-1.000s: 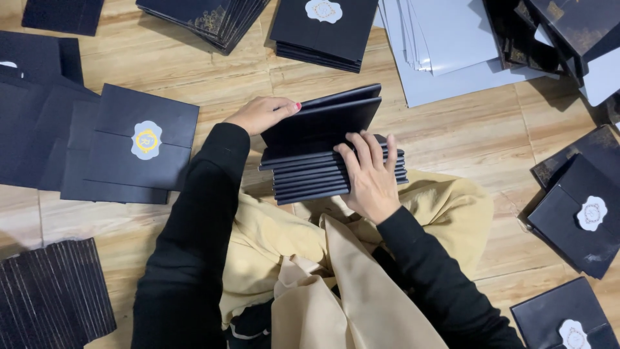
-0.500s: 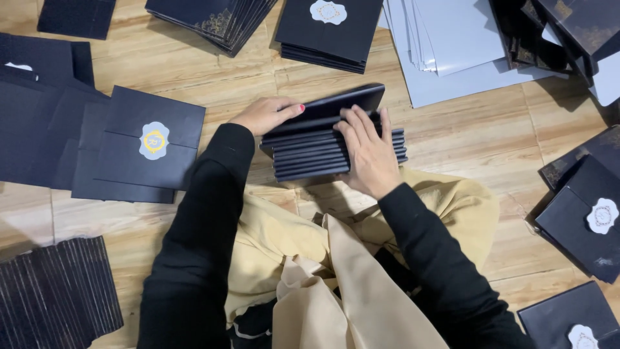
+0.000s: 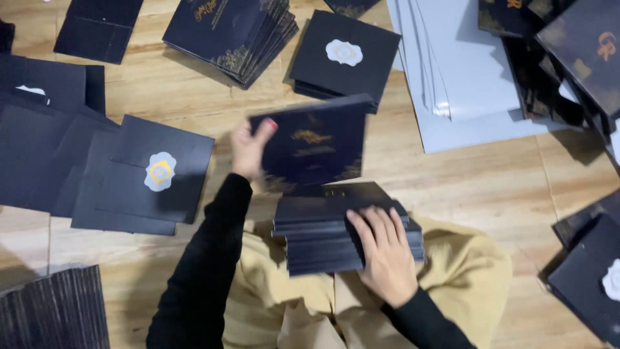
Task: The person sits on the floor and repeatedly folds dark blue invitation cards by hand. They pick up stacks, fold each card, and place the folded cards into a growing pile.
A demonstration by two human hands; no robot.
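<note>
At far left, flat black envelopes (image 3: pixel 39 139) overlap on the wooden floor (image 3: pixel 491 187); the nearest one (image 3: pixel 152 174) bears a white scalloped seal with a gold ring. Below them, at the bottom corner, lies a ribbed black stack (image 3: pixel 55 313). Along the top edge sit a single black sheet (image 3: pixel 97 29) and a fanned pile of black cards (image 3: pixel 229 35) with gold ornament.

The left hand (image 3: pixel 248 150) holds a black card (image 3: pixel 313 147) with gold print by its left edge, thumb on the face, fingers behind: its grip is clamped on the card, which is lifted and tilted above the pile. Just beyond it lies another sealed black envelope (image 3: pixel 345 58).

The right hand (image 3: pixel 384 249) lies flat, fingers spread, on a pile of black cards (image 3: pixel 323 232) that rests on the person's lap, over tan trousers (image 3: pixel 465 278); its grip is apart, pressing only.

Further right, pale grey sheets (image 3: pixel 465 71) are stacked, with dark gold-printed boards (image 3: pixel 568 58) overlapping them. At the right edge lie more black envelopes (image 3: pixel 591 274), one with a white seal.
</note>
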